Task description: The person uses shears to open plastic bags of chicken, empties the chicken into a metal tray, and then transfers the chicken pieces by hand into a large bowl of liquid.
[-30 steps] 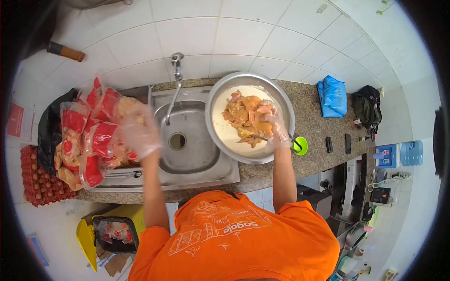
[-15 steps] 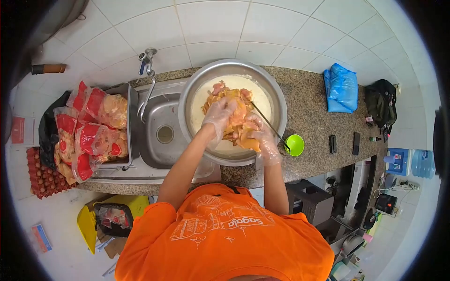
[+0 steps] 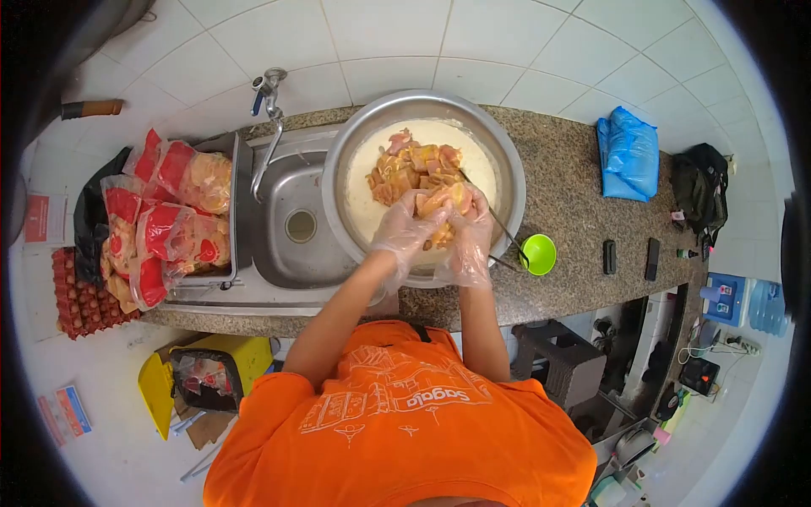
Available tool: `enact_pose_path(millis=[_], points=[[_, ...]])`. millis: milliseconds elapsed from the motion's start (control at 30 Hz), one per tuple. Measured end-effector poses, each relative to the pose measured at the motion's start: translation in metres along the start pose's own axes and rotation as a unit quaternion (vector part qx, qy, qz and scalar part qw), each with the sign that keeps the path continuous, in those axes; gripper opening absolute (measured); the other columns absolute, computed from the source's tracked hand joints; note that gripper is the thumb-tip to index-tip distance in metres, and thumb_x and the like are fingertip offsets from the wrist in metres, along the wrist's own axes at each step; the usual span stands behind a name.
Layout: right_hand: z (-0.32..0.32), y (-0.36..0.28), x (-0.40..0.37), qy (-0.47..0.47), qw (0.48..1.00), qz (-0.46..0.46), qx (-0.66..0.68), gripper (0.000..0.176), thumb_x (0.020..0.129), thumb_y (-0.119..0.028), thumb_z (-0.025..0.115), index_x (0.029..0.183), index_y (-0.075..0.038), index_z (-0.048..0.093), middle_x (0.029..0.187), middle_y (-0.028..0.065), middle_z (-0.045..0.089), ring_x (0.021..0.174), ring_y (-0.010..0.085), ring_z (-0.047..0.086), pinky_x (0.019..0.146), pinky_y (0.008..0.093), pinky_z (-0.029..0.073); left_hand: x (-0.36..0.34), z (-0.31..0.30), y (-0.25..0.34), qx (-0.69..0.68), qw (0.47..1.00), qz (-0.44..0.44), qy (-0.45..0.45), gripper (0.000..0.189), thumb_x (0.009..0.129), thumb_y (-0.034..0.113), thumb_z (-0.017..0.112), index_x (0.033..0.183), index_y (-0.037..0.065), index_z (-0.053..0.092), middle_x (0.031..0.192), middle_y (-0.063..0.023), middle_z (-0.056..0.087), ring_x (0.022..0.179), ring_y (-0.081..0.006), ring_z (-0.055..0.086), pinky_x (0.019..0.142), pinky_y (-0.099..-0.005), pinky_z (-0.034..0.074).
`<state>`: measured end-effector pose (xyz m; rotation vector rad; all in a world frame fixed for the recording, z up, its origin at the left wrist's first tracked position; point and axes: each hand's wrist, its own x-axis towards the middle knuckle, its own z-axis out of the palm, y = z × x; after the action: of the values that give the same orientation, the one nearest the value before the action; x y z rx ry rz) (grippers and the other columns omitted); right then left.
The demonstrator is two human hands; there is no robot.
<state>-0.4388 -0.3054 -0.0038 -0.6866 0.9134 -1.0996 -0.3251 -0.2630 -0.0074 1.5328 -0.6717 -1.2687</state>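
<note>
A large metal bowl [image 3: 335, 190] holds creamy white batter [image 3: 363, 173] with a heap of raw meat pieces [image 3: 401, 173] in it. Over the bowl's near part, my left hand [image 3: 407, 226] and my right hand [image 3: 470, 232], both in clear plastic gloves, come together around some raw meat [image 3: 443, 201]. Their fingers are curled on it from both sides. A dark thin handle leans across the bowl's right rim beside my right hand. Just right of the bowl stands a green cup [image 3: 539, 253].
Left of the bowl are a sink [image 3: 296, 262] with a faucet [image 3: 270, 127] and a grey bin [image 3: 240, 194] of red-and-clear meat bags. On the granite counter [image 3: 566, 211] lie a blue plastic package [image 3: 627, 156] and a black bag [image 3: 699, 190]. A yellow trash bin [image 3: 245, 363] stands below.
My hands have moved closer together and nearer to the bowl's near side, with meat between them. The whole view has shifted slightly.
</note>
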Motion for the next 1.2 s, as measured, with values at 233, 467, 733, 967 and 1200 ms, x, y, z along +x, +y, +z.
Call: enact_pose_path(millis=[233, 467, 733, 967, 1200], points=[[-0.006, 0.009, 0.004, -0.070, 0.985, -0.107, -0.117, 0.019, 0.090, 0.004, 0.069, 0.107, -0.001, 0.062, 0.110, 0.0058, 0.064, 0.098, 0.0143, 0.064, 0.080, 0.0275, 0.058, -0.007, -0.017, -0.001, -0.123, 0.992, -0.007, -0.033, 0.032, 0.087, 0.023, 0.080, 0.109, 0.007, 0.064, 0.103, -0.0043, 0.067, 0.091, -0.0090, 0.063, 0.076, -0.0251, 0.052], [0.007, -0.025, -0.007, -0.080, 0.987, -0.065, -0.120, 0.012, 0.093, -0.001, 0.067, 0.103, -0.006, 0.062, 0.112, 0.0055, 0.063, 0.091, 0.0128, 0.065, 0.055, 0.0243, 0.058, -0.002, -0.049, 0.013, -0.367, 0.927, -0.021, -0.067, 0.022, 0.092, 0.002, 0.068, 0.107, 0.006, 0.053, 0.119, -0.0124, 0.064, 0.108, -0.0238, 0.066, 0.099, -0.0355, 0.055], [0.014, -0.044, 0.008, -0.146, 0.975, -0.038, -0.166, 0.015, 0.092, -0.002, 0.068, 0.105, -0.005, 0.063, 0.117, 0.0070, 0.062, 0.099, 0.0152, 0.065, 0.072, 0.0267, 0.061, 0.028, -0.059, -0.001, -0.343, 0.935, -0.025, -0.085, 0.036, 0.095, 0.014, 0.069, 0.126, 0.005, 0.054, 0.121, -0.0089, 0.062, 0.113, -0.0216, 0.062, 0.092, -0.0334, 0.055], [0.025, -0.046, 0.019, -0.184, 0.977, 0.029, -0.102, 0.019, 0.092, -0.006, 0.069, 0.110, -0.001, 0.063, 0.115, 0.0086, 0.063, 0.106, 0.0172, 0.063, 0.081, 0.0317, 0.058, 0.020, -0.049, 0.000, -0.427, 0.890, 0.013, -0.158, 0.056, 0.089, 0.030, 0.077, 0.132, 0.002, 0.055, 0.126, -0.0125, 0.063, 0.117, -0.0250, 0.062, 0.092, -0.0395, 0.055], [-0.045, -0.039, 0.042, -0.116, 0.935, 0.006, -0.336, 0.052, 0.099, -0.015, 0.062, 0.143, 0.003, 0.040, 0.123, 0.0163, 0.065, 0.112, 0.0222, 0.063, 0.091, 0.0300, 0.054, 0.022, -0.096, 0.005, 0.400, 0.862, 0.196, 0.242, 0.061, 0.078, 0.031, 0.083, 0.125, -0.002, 0.059, 0.108, -0.0143, 0.069, 0.104, -0.0239, 0.067, 0.085, -0.0349, 0.056]])
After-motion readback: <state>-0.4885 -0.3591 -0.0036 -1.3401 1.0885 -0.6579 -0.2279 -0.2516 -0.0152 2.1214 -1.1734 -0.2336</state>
